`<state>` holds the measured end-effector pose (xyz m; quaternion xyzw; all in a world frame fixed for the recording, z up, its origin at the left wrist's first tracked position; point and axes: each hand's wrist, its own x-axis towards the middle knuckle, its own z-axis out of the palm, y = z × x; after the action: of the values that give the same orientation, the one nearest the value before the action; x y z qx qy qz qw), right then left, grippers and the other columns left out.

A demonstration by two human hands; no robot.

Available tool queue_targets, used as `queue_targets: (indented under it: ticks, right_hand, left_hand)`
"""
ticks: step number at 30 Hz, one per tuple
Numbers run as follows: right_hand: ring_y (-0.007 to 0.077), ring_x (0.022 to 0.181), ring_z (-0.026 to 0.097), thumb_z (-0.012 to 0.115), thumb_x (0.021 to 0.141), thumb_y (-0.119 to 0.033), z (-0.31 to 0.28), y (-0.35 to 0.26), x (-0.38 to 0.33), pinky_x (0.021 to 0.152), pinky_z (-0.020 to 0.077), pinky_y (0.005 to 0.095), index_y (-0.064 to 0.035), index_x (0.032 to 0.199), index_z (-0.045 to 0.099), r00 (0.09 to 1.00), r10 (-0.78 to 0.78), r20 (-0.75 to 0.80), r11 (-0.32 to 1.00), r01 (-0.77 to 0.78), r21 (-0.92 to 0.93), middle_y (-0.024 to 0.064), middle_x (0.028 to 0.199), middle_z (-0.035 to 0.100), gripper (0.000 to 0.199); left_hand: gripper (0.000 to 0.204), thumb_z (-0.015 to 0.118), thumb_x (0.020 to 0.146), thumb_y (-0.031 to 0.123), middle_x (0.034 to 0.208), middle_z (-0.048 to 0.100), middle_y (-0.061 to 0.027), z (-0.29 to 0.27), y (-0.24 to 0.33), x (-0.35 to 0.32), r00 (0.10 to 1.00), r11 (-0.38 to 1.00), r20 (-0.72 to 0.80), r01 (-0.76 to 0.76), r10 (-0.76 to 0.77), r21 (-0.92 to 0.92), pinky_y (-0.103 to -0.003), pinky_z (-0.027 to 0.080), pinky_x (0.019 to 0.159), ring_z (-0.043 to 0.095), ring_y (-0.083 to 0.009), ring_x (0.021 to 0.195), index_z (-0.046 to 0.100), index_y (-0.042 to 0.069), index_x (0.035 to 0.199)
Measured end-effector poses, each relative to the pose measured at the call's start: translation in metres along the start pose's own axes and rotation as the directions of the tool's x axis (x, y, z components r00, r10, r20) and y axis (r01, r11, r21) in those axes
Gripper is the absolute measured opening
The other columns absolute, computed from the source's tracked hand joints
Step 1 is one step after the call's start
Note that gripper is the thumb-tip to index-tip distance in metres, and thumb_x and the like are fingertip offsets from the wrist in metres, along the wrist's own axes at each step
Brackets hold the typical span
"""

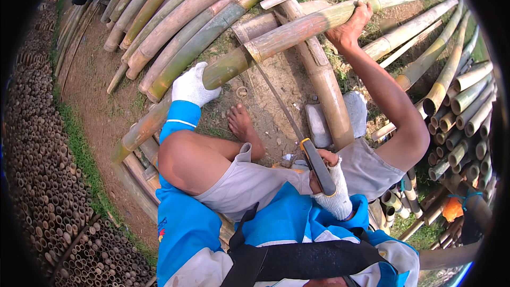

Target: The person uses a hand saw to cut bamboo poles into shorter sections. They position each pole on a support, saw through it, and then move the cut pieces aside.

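A thick green-brown bamboo pole (pixel 297 29) runs slantwise in front of me, resting across a shorter bamboo support (pixel 329 87). My left hand (pixel 194 86), in a white knitted glove, grips the pole on its left part, thumb and fingers around it. My right hand (pixel 333 187), in a fingerless white glove, is closed on the dark handle of a handsaw (pixel 281 101) near my lap. The long narrow blade reaches up to the pole, its far part against the bamboo by a joint, right of my left hand. My bare right foot (pixel 353 25) presses on the pole farther along.
Long bamboo poles (pixel 194 21) lie side by side at the far left. More cut poles (pixel 467 106) are stacked at the right. Many short bamboo pieces (pixel 58 196) stand packed along the left. Grey stone blocks (pixel 319 125) sit beside the support, and my left foot (pixel 244 127) is on the dirt.
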<state>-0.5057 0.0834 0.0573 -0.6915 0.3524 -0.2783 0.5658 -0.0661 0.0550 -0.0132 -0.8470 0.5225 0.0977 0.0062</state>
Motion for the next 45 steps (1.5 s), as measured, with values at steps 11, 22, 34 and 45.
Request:
queue_targets:
  ticks: [11, 22, 34, 45]
  right_hand:
    - [0.0242, 0.106, 0.066, 0.067, 0.094, 0.005, 0.059, 0.043, 0.089, 0.097, 0.0548, 0.0367, -0.0029, 0.156, 0.051, 0.986, -0.148, -0.081, 0.988, 0.143, -0.065, 0.0161, 0.128, 0.065, 0.064]
    - [0.0217, 0.122, 0.066, 0.064, 0.103, 0.004, 0.05, 0.023, 0.093, 0.111, 0.0515, 0.0361, -0.0037, 0.155, 0.052, 0.974, -0.183, -0.137, 0.98, 0.191, 0.052, 0.0128, 0.137, 0.064, 0.055]
    - [0.0142, 0.099, 0.058, 0.064, 0.104, 0.004, 0.059, 0.044, 0.077, 0.091, 0.0548, 0.0317, -0.008, 0.161, 0.048, 0.988, -0.125, -0.086, 0.989, 0.132, 0.071, 0.0075, 0.118, 0.058, 0.061]
    - [0.0161, 0.119, 0.062, 0.068, 0.107, 0.0, 0.03, 0.002, 0.096, 0.105, 0.0521, 0.0323, -0.005, 0.158, 0.048, 0.996, -0.083, -0.038, 0.984, 0.088, 0.154, 0.011, 0.136, 0.061, 0.055]
  left_hand:
    - [0.056, 0.08, 0.085, 0.052, 0.117, 0.08, -0.0226, -0.012, 0.004, -0.003, 1.0, 0.999, -0.013, -0.019, 0.018, -0.049, -0.052, 0.062, 0.099, 0.078, -0.0424, 0.109, 0.071, 0.013, 0.124]
    - [0.067, 0.08, 0.083, 0.047, 0.121, 0.078, -0.0207, 0.005, -0.007, -0.008, 0.995, 0.996, -0.058, -0.084, 0.086, 0.029, -0.051, 0.062, 0.097, 0.077, -0.04, 0.109, 0.066, 0.011, 0.137]
    - [0.056, 0.079, 0.086, 0.041, 0.109, 0.077, -0.0191, 0.016, -0.009, -0.011, 0.972, 0.99, -0.189, -0.135, 0.138, 0.032, -0.053, 0.061, 0.093, 0.077, -0.0404, 0.098, 0.067, 0.01, 0.13]
    - [0.076, 0.09, 0.076, 0.043, 0.119, 0.073, -0.0175, 0.023, -0.001, -0.031, 0.956, 0.991, -0.269, -0.099, 0.12, 0.091, -0.051, 0.058, 0.101, 0.073, -0.0385, 0.11, 0.062, 0.012, 0.14]
